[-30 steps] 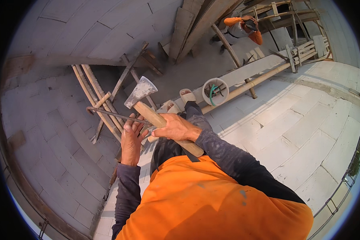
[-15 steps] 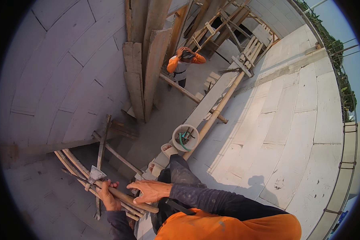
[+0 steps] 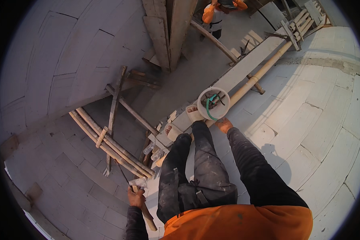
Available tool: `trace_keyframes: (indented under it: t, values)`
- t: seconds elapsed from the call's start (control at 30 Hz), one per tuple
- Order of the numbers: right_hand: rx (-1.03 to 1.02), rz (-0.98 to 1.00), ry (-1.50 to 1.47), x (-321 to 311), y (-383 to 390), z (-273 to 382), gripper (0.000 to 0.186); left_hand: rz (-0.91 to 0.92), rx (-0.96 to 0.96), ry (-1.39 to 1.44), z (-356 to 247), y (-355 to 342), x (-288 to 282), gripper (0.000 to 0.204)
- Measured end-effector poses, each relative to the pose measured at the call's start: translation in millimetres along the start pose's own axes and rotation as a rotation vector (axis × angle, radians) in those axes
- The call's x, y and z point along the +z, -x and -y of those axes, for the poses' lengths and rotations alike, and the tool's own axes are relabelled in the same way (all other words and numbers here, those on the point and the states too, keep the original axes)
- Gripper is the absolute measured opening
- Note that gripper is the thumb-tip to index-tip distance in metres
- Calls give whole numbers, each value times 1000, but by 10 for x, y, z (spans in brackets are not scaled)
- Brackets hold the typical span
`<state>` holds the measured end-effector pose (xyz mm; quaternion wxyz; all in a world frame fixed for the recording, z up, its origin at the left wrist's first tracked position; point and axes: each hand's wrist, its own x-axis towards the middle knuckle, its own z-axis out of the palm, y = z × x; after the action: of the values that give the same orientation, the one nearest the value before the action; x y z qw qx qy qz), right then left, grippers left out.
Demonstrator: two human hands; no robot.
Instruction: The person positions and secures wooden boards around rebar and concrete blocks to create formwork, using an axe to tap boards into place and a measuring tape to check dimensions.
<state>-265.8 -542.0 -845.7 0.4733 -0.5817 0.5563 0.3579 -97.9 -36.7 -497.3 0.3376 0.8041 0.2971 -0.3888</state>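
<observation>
My left hand is closed around a wooden-handled tool with a pale, flat metal head. A thin dark rod sticks out beside the head. My right hand is at the near right rim of a white bucket, its fingers curled and partly hidden. What it grips there I cannot make out. Inside the bucket lie several tools and a curved green strip, which reaches the rim near my hand. The bucket stands beside my sandalled feet on a narrow plank.
A bamboo pole runs along the plank, beside a pale block wall. Lower down at left are bamboo rails and crossed wooden poles. Tall boards lean ahead. A co-worker in orange sleeves stands below, arms raised.
My right hand has moved from beside the left hand to the bucket. My left hand has drawn back with the wooden-handled tool. The view has shifted, and my legs show more.
</observation>
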Motion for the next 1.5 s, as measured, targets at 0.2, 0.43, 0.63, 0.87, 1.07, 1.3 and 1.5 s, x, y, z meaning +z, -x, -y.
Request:
trace_keyframes:
  t: [0.2, 0.43, 0.63, 0.87, 1.07, 1.3, 1.5]
  values:
    - [-64, -56, 127, 211, -772, 241, 106, 59, -215, -110, 419, 183, 313, 42]
    - [4, 94, -304, 611, -1183, 878, 100, -28, -391, -114, 414, 124, 184, 48]
    - [-11, -84, -268, 187, -1743, 476, 50, -106, -431, -57, 571, 220, 57, 59]
    - [-313, -25, -159, 100, -101, 1112, 38, -138, -199, 87, 553, 292, -200, 56]
    - [-712, 17, -63, 770, 1930, 2074, 78, -35, 12, 442, -251, 232, -440, 59]
    - [-1034, 324, 163, 950, 3390, 2395, 60, 126, 288, 976, -1168, 469, -629, 39]
    - [-797, 667, 220, 1147, 4584, 2786, 52, 285, 400, 1267, -1661, 621, -568, 23]
